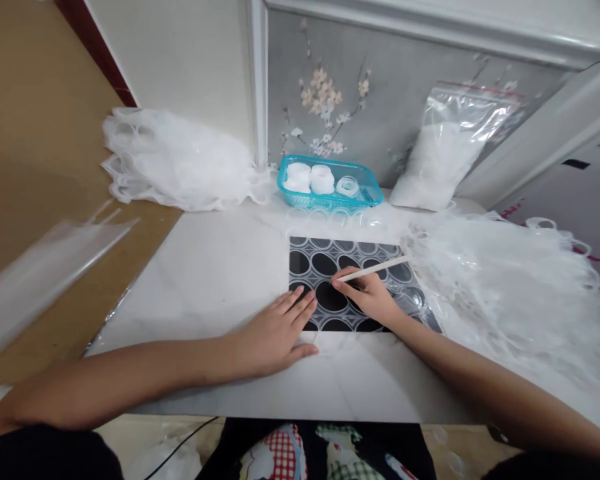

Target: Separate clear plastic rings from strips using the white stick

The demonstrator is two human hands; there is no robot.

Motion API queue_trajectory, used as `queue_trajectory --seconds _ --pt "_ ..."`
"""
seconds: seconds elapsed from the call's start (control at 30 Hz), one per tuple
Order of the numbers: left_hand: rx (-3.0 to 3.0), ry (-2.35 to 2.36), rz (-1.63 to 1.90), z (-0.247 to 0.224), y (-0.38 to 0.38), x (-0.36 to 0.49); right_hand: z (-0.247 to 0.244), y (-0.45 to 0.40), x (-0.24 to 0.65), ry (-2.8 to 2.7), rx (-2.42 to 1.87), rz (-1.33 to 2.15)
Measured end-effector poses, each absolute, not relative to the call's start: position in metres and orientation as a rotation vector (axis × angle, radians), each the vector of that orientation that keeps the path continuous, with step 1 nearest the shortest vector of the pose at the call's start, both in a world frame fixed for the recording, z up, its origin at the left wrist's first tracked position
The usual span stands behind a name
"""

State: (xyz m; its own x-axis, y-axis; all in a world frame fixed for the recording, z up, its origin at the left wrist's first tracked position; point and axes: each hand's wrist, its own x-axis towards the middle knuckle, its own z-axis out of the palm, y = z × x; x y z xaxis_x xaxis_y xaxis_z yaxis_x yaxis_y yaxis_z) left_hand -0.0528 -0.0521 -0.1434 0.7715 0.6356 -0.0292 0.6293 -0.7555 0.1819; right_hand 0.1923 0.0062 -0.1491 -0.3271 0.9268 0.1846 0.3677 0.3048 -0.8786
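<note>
A black mat (331, 297) lies on the white marbled table, covered by a clear sheet with rows of pale ring outlines. My left hand (280, 327) rests flat, fingers stretched, its fingertips over the left edge of the mat and sheet. Above the middle of the mat, my right hand (367, 293) pinches a thin whitish stick (385, 264). The stick slants up to the right, and its lower tip points at one of the rings. What the tip touches is too small to make out.
Behind the mat stands a blue plastic basket (330, 203) with white rolls inside. White ring-edged sheets are heaped at the left (175, 160) and right (510, 280). A clear zip bag (445, 147) of white material leans on the wall. Clear plastic film (50, 273) lies far left.
</note>
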Motion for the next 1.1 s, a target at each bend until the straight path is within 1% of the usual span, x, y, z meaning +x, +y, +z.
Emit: queue_trajectory --seconds 0.13,0.27,0.43,0.6,0.7,0.9,1.1 --pt "2.780 0.985 0.090 -0.136 -0.066 -0.051 -0.141 -0.002 0.192 -1.905 -1.167 0.994" --pt "2.817 1.010 0.107 -0.133 -0.063 -0.049 -0.132 0.014 0.172 -1.854 -1.175 1.016" --pt "2.883 1.104 0.160 -0.141 -0.050 -0.052 -0.130 0.038 0.144 -1.593 -1.053 1.328" --pt "2.910 1.111 0.175 -0.148 -0.047 -0.055 -0.141 0.040 0.134 -1.461 -1.050 1.444" --pt "2.917 1.097 0.158 -0.145 -0.047 -0.054 -0.144 0.035 0.136 -1.449 -1.051 1.440" --pt "2.863 1.097 0.083 -0.137 -0.044 -0.053 -0.143 0.028 0.140 -1.547 -1.055 1.324" --pt "2.821 1.088 0.096 -0.135 -0.043 -0.053 -0.145 0.028 0.140 -1.570 -1.042 1.298"
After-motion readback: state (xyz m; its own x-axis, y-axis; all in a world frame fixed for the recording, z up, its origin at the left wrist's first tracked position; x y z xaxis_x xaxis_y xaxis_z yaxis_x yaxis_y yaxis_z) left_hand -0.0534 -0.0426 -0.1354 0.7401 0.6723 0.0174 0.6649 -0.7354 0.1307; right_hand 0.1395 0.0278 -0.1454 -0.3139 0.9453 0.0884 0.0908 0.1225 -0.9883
